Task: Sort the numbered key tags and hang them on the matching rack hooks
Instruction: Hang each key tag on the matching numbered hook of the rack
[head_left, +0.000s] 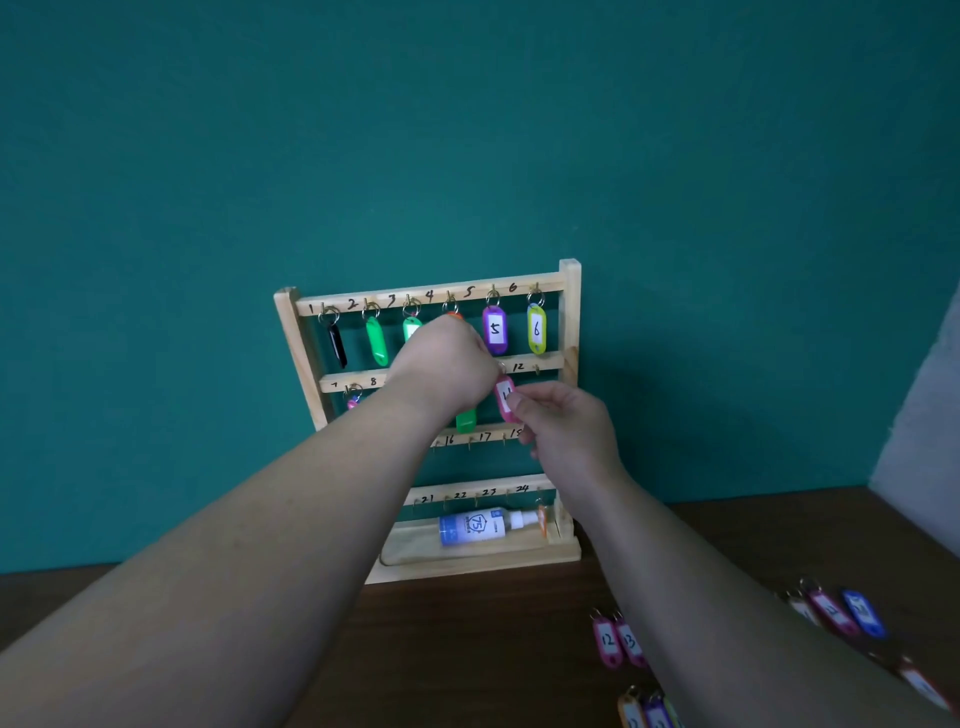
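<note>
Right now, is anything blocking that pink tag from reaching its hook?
Nothing visible does. The pink tag, pinched by the right hand, hangs just under the second bar, left of bare hook 12. The left hand at its ring hides the hook itself.

Single wide-angle view from head height, facing forward and slightly down, close to the wooden rack against the green wall, table along the bottom.

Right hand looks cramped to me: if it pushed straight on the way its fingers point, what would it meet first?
Probably the left hand, just beyond the pink tag that the right hand pinches; depth is unclear.
</note>
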